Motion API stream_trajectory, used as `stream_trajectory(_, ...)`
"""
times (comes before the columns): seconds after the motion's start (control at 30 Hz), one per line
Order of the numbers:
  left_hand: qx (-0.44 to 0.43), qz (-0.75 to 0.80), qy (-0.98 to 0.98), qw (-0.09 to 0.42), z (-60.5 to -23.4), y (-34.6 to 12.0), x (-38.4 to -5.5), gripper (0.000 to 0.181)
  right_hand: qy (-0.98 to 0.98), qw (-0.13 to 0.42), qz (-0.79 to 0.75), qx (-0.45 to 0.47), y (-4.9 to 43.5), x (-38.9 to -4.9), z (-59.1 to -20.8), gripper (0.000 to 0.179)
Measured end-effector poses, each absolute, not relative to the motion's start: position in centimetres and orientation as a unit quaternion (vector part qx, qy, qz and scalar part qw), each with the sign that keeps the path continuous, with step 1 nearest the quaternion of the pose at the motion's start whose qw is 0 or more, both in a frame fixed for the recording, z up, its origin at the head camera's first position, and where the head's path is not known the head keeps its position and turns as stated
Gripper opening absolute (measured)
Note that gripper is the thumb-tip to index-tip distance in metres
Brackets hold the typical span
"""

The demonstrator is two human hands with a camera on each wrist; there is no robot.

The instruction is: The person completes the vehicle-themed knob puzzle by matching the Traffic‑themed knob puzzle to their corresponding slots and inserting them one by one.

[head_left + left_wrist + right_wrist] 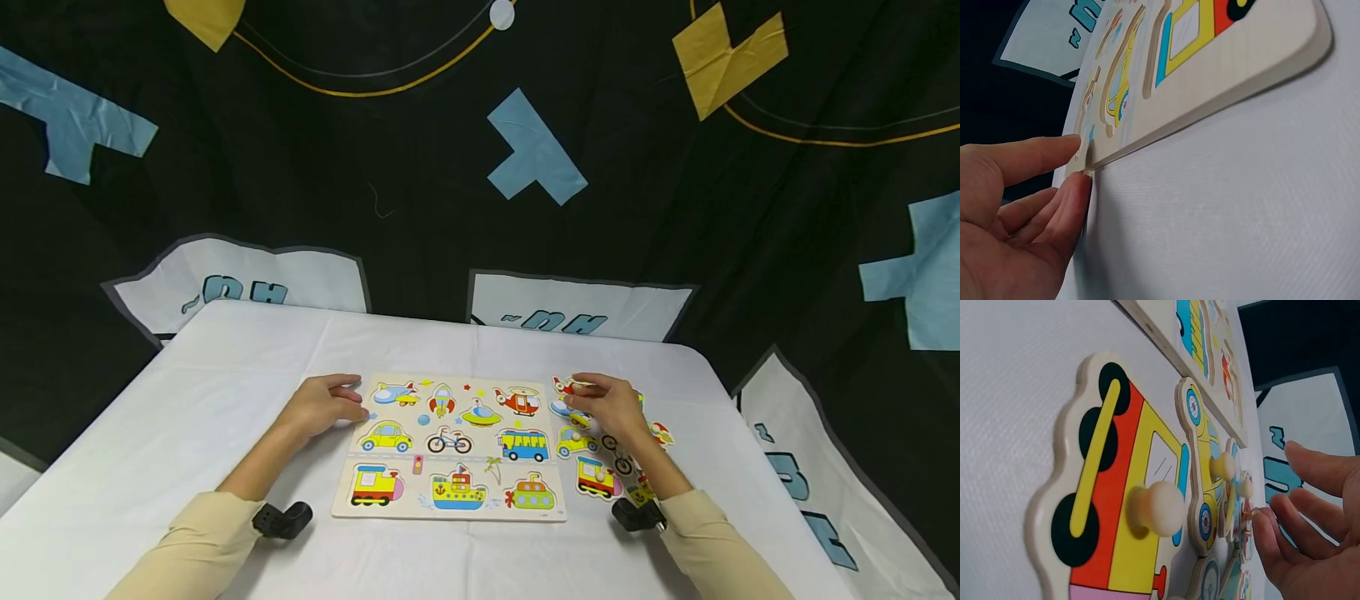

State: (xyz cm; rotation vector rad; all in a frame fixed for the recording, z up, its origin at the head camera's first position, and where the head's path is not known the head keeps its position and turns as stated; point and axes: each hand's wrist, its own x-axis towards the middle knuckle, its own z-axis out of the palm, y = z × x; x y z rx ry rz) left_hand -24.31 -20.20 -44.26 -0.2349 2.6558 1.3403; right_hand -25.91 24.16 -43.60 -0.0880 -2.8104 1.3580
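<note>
My left hand (318, 404) holds the left edge of a wooden puzzle board (471, 461). In the left wrist view the thumb lies over the board's top and the fingers meet its side. The board has printed vehicle recesses. My right hand (611, 408) hovers over loose knobbed pieces on the right, near a red helicopter piece (562, 386) and a plane piece (561, 408). In the right wrist view the thumb stands apart from the fingers; one fingertip is close to a knob, contact unclear. A yellow car piece (1213, 472) and a train piece (1116, 506) lie nearer.
A bicycle piece (621, 464) and a rocket piece (662, 433) lie under and beside the right forearm, partly with other pieces. A white cloth (420, 558) covers the table. Behind hangs a dark curtain (420, 208) with coloured shapes.
</note>
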Motion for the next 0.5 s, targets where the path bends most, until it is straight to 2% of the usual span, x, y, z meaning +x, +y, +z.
stream_trajectory(0.5, -0.087, 0.469, 0.876, 0.075, -44.64, -20.14, -24.33, 0.064, -0.909, -0.011, 0.415, -0.046, 24.45, -26.57, -44.40, 0.044)
